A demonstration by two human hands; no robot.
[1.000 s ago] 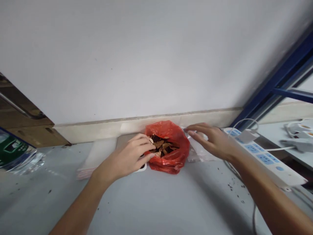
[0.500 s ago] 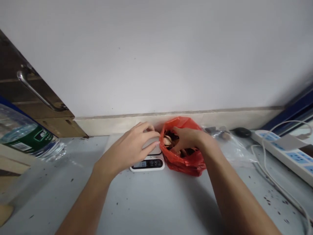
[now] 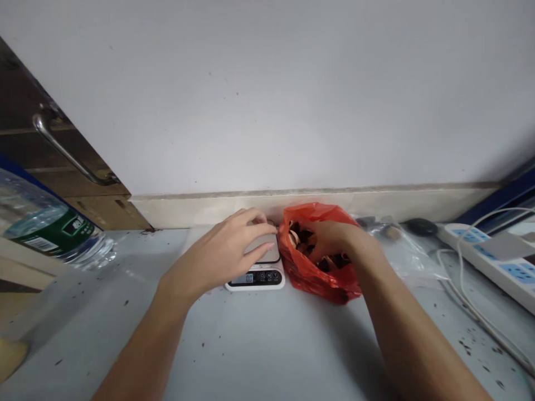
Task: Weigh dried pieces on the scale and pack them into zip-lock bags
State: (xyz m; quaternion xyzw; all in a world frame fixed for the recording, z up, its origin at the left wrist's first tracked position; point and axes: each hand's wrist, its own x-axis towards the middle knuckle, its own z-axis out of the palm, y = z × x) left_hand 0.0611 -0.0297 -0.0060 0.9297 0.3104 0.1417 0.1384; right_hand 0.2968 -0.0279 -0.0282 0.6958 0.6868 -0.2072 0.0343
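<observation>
A small white digital scale (image 3: 256, 280) sits on the grey table, its display reading 0.0. My left hand (image 3: 223, 248) hovers over its plate with curved fingers and the thumb held apart; nothing shows in its grasp. Whether the fingers touch the plate I cannot tell. Right beside the scale stands an open red plastic bag (image 3: 320, 284) filled with curved brown and tan pieces (image 3: 293, 239), possibly dried mushrooms. My right hand (image 3: 330, 236) reaches down into this bag, and its fingertips are hidden among the pieces.
A clear plastic bag (image 3: 412, 259) lies right of the red one, near a dark rounded object (image 3: 420, 226). Further right are a white power strip (image 3: 493, 256) and a white cable (image 3: 463, 301). At left lies a water bottle (image 3: 54, 228). The wall (image 3: 267, 111) closes off the back.
The scale's display has gone from 0.8 to 0.0. My right hand remains inside the red bag, and my left hand stays over the scale. The whole view has shifted slightly.
</observation>
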